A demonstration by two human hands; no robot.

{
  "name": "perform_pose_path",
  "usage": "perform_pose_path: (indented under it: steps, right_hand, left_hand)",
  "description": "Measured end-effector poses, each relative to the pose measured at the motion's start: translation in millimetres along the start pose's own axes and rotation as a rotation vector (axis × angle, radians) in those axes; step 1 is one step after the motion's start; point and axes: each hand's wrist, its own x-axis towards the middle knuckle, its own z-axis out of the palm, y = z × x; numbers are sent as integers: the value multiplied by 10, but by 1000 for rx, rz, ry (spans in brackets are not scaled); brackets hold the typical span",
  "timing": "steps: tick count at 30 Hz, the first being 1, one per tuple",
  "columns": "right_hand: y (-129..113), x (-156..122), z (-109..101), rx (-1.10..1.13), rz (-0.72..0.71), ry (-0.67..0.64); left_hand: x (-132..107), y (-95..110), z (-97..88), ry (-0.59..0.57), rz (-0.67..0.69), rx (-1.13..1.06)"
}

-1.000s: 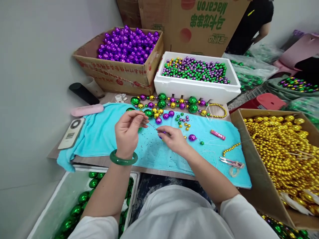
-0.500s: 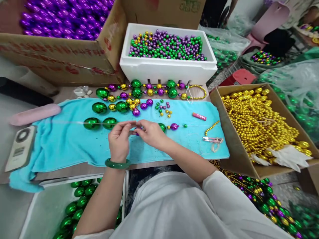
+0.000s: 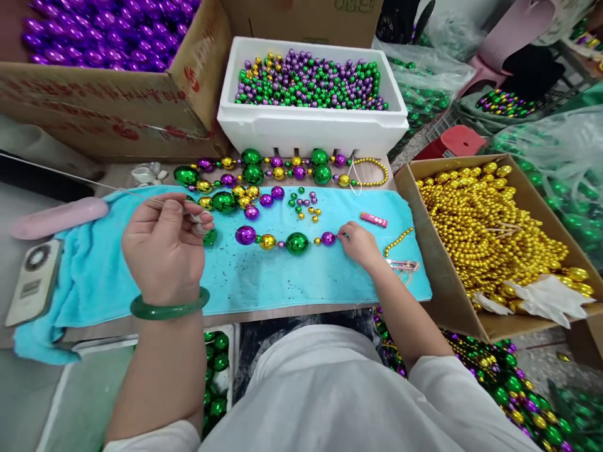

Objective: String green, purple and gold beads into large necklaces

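My left hand, with a green bangle on its wrist, is closed in a pinch on a long thin needle that slants up to the left edge. A green ball sits by its fingertips. A row of threaded beads, purple, gold, green and purple, lies on the turquoise towel between my hands. My right hand is closed on the right end of that bead string, just past the small purple bead.
Finished bead strands lie behind the towel. A white foam box holds small mixed beads, a carton purple balls, another carton gold beads. Snips and a pink lighter lie at right. Remote lies at left.
My hands have drawn apart: the left pulled the needle left and the right moved right to the string's end, so the beads now lie spread in a row between them.
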Motion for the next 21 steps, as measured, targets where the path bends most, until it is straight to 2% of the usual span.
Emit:
perform_pose_path:
  steps: [2, 4, 8, 11, 13, 15, 16, 18, 21]
  right_hand:
    - [62, 47, -89, -8, 31, 26]
    - [177, 94, -197, -21, 82, 64]
    - [406, 154, -366, -109, 172, 87]
    - [362, 153, -401, -99, 188, 144]
    - [159, 125, -358, 97, 103, 235]
    - [-163, 76, -255, 466, -51, 279]
    - [-347, 48, -186, 685, -126, 247]
    - [-704, -2, -34, 1078, -213, 83]
    - [-1071, -26, 144, 1390, -182, -103]
  left_hand:
    - [32, 80, 23, 5, 66, 17]
    - [50, 89, 20, 1, 58, 54]
    - [6, -107, 31, -27, -138, 98]
    - [-95, -296, 119, -85, -234, 128]
    - [-178, -383, 209, -145, -262, 147]
    - [-258, -437, 303, -219, -301, 168]
    - [-293, -456, 344, -259, -323, 182]
    - [-346, -481, 401, -338, -353, 216]
    - [-374, -502, 397, -410, -339, 264]
